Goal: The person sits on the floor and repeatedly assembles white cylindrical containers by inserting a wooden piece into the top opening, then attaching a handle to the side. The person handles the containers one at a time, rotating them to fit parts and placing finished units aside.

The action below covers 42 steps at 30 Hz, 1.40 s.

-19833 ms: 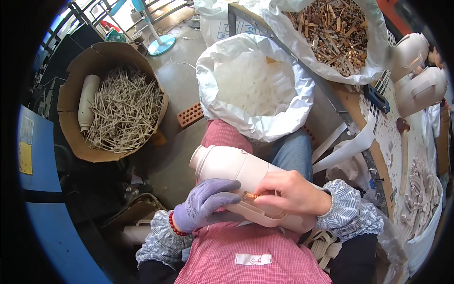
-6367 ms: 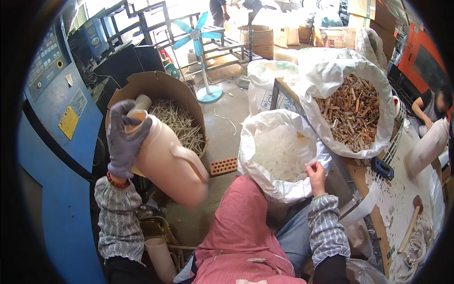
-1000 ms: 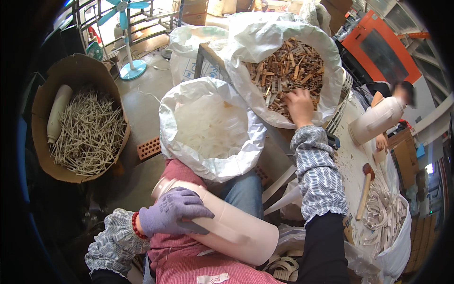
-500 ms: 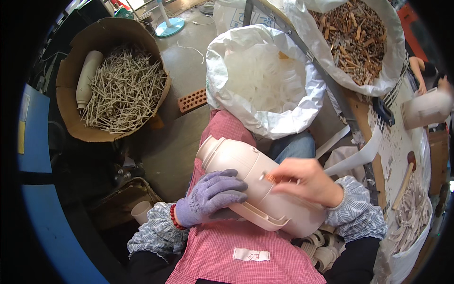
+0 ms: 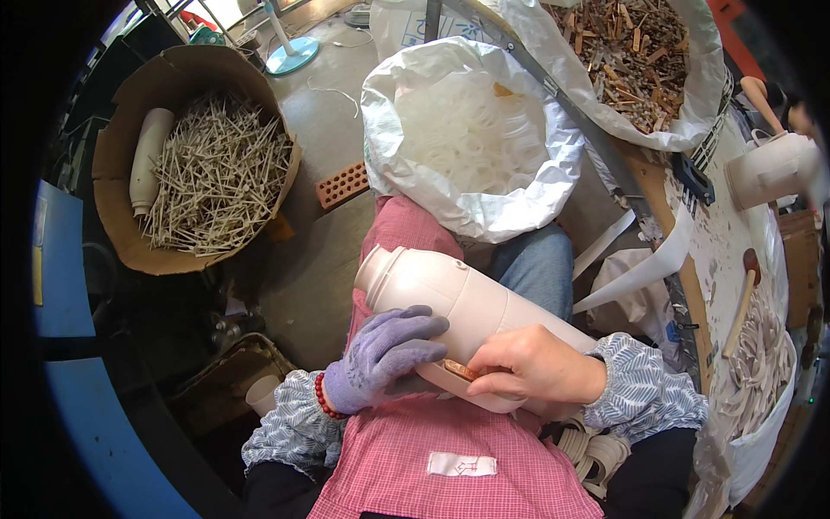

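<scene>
A cardboard bin of pale sticks is seen far left of the flask, with a pale cylinder leaning inside its left wall. A brick lies on the floor up and left of the flask.

The flask, a cream plastic body, is laid across the lap on a pink checked apron. Its long axis runs from upper left to lower right: the narrow neck end points up and left, away from the person, and the wider base end is hidden under the right forearm.

The left hand, in a purple glove, is closed over the flask's near side just behind the neck; a red bead bracelet is worn at that wrist. The bare right hand is curled on the flask's lower edge, right of the left hand, and a small brown piece is pinched at its fingertips against the flask's handle.

A white sack of pale rings stands just beyond the flask. A second sack, of brown pieces, lies up and right of it. Far right of the flask, a cream jug and a wooden mallet rest on the tabletop.
</scene>
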Each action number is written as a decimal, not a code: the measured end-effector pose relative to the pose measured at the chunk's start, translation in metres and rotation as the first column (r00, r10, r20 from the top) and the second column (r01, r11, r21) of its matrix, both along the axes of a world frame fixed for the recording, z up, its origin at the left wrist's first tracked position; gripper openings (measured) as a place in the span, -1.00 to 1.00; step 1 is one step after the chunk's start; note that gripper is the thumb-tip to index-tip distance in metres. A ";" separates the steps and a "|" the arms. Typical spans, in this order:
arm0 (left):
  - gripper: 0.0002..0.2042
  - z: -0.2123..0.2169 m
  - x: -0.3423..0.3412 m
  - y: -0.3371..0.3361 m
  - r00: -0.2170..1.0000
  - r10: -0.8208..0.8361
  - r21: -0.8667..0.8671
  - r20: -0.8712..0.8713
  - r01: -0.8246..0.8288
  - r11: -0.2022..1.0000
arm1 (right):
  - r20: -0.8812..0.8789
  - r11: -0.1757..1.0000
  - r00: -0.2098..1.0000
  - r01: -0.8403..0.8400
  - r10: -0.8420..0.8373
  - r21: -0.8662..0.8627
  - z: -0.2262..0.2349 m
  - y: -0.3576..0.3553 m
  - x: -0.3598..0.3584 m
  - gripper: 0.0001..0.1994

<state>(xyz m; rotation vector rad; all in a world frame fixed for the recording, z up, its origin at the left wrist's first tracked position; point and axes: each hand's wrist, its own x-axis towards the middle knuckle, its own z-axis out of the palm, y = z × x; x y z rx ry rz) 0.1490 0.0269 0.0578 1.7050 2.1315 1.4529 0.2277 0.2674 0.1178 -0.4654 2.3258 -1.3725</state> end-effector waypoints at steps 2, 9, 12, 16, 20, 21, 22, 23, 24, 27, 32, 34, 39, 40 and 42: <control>-0.42 0.003 -0.001 -0.001 0.999 -0.001 -0.025 -0.046 0.000 1.000 | -0.020 1.000 1.000 0.004 -0.004 -0.005 -0.002 -0.001 0.003 -0.74; -0.47 0.029 -0.026 0.037 0.974 -0.135 -0.100 -0.180 0.118 0.988 | -0.527 0.895 0.849 0.265 -0.039 0.360 0.009 -0.003 0.031 -0.63; -0.57 0.050 -0.034 0.071 0.967 -0.201 -0.204 -0.160 0.167 0.965 | -0.633 0.877 0.767 0.369 -0.101 0.307 0.003 0.028 0.043 -0.60; -0.49 0.046 -0.063 0.089 0.903 -0.100 -0.144 0.417 0.175 0.974 | -0.356 0.822 0.762 0.568 -0.541 -0.031 0.026 0.114 0.083 -0.60; -0.55 0.016 -0.053 0.160 0.759 -0.197 0.039 0.621 0.221 0.974 | 0.060 0.617 0.631 0.772 -0.774 -0.152 0.030 0.204 0.108 -0.65; -0.59 0.025 -0.050 0.186 0.740 -0.166 0.001 0.652 0.218 0.976 | -0.046 0.445 0.443 0.889 -0.895 -0.109 0.019 0.254 0.117 -0.64; -0.64 0.033 -0.048 0.214 0.716 -0.142 -0.031 0.683 0.223 0.974 | -0.233 0.201 0.180 0.977 -0.956 -0.068 0.005 0.315 0.129 -0.63; -0.68 0.036 -0.052 0.235 0.837 -0.266 0.032 0.479 0.286 0.958 | -0.457 -0.022 -0.037 0.999 -0.888 -0.037 -0.011 0.379 0.148 -0.62; -0.72 0.034 -0.057 0.257 0.901 -0.362 0.084 0.241 0.352 0.932 | -0.635 -0.220 -0.130 0.973 -0.762 0.065 -0.018 0.436 0.178 -0.60; -0.69 0.010 -0.092 0.298 0.945 -0.327 0.028 -0.017 0.327 0.945 | -0.811 -0.651 -0.121 0.669 -0.572 0.359 -0.017 0.492 0.200 -0.58; -0.71 -0.008 -0.108 0.340 0.974 -0.214 -0.273 -0.078 0.185 0.944 | -0.822 -0.703 -0.046 0.546 -0.568 0.456 -0.050 0.500 0.211 -0.61; -0.68 0.006 -0.111 0.334 0.980 -0.193 -0.369 0.057 0.200 0.908 | -0.691 -0.369 0.087 0.794 -0.717 0.484 -0.017 0.442 0.168 -0.62; -0.59 0.013 -0.125 0.339 0.917 -0.338 -0.424 -0.213 0.225 0.877 | -0.642 0.217 0.302 0.953 -0.705 0.210 0.053 0.306 0.122 -0.56; -0.59 0.005 -0.126 0.337 0.921 -0.302 -0.391 -0.248 0.190 0.901 | -0.707 0.289 0.299 0.947 -0.641 0.138 0.039 0.298 0.119 -0.55; -0.59 0.001 -0.124 0.346 0.920 -0.334 -0.428 -0.207 0.222 0.876 | -0.520 0.242 0.520 0.826 -0.678 0.510 0.027 0.294 0.126 -0.47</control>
